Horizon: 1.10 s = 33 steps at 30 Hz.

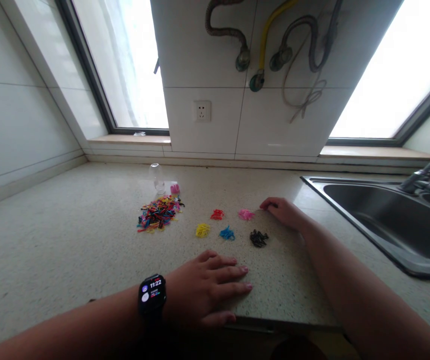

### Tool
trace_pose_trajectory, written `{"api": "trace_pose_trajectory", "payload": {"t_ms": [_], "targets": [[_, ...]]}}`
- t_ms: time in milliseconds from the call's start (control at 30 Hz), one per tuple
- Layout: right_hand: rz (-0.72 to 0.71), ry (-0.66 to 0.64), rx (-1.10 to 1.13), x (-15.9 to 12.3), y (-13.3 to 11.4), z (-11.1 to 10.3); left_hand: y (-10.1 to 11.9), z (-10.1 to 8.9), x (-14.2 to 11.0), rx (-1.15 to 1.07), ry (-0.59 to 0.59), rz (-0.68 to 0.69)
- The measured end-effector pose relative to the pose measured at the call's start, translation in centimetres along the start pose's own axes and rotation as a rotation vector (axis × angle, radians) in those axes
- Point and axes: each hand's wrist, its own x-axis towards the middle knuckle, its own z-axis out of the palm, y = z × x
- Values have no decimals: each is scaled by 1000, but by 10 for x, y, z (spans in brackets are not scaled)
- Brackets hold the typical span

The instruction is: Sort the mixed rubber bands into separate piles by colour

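From where I stand, the pink pile point(245, 214) of thin, band-like pieces lies on the desk point(87, 250) just beside the right hand's fingers point(269, 202). The fingers of that right hand point(285, 212) are curled with their tips close together; a faint pale strand seems to show between them and the pile, but I can't tell whether they pinch it. The black pile point(259, 238) sits nearer the person, with the blue pile point(227, 233), red pile point(217, 214) and yellow pile point(202, 230) further left. The left hand point(207, 285) rests palm down near the desk's front edge, fingers spread and holding nothing, below the blue and yellow piles.

The watch point(152, 295) on the left wrist reads 11:22; its smaller lettering is too tiny to read. In the mixed heap point(158, 214), single pieces overlap and blur together. Behind it, the clear bottle point(157, 179) nearly melts into the desk. Both forearms and the sink point(380, 215) run out of view.
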Motion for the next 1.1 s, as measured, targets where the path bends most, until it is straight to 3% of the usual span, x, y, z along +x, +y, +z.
{"api": "trace_pose_trajectory", "payload": {"t_ms": [333, 667, 767, 933, 1100], "targets": [[-22, -10, 6, 2, 9, 2, -1, 1, -1, 2, 27, 15], [-38, -22, -2, -1, 1, 1, -3, 4, -1, 15, 80, 46], [-61, 27, 60, 0, -6, 1, -4, 5, -1, 22, 101, 58], [-181, 106, 184, 11, -51, 1, -4, 6, 0, 43, 139, 73], [-378, -69, 165, 35, -127, 15, -6, 7, 1, 35, 189, 98]]}}
